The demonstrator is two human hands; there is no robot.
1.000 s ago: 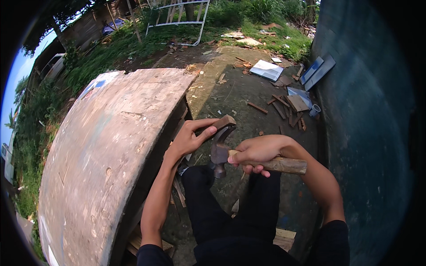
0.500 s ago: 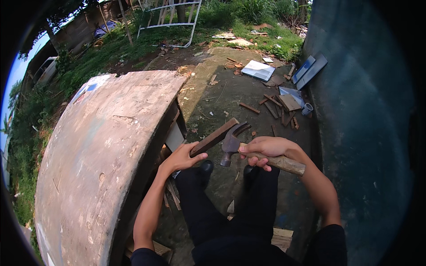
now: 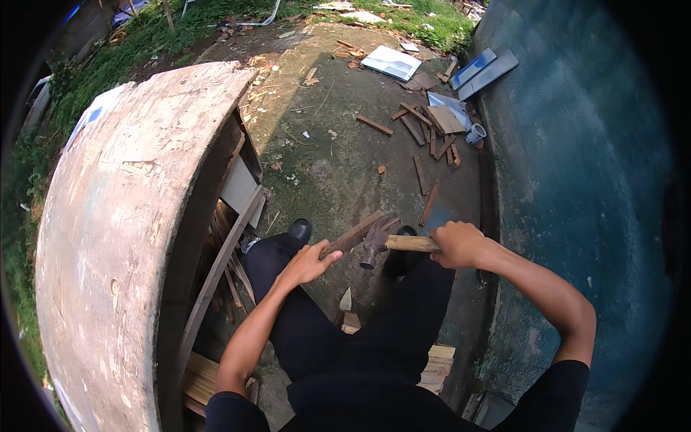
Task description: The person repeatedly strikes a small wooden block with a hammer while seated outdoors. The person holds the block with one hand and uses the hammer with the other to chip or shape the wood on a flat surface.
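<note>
My left hand (image 3: 309, 265) is closed around the near part of a brown wooden strip (image 3: 354, 234), which slants away to the right. My right hand (image 3: 459, 245) grips a claw hammer (image 3: 412, 244) near the far end of its wooden handle. The dark hammer head lies beside the strip's far end, with the claw up and the striking face down. I cannot tell whether claw and strip touch. Both hands are above my dark-trousered legs and black shoes.
A worn wooden tabletop (image 3: 137, 194) stands on my left, with boards (image 3: 223, 266) beneath it. Several wood pieces (image 3: 432, 137), a grey cup-like container (image 3: 475, 133) and a white panel (image 3: 391, 63) lie ahead. A blue-green wall (image 3: 576, 173) rises on my right.
My right hand has slid back from near the hammer head toward the handle's end, and its elbow has moved outward. The view has tilted down, showing more floor near my feet.
</note>
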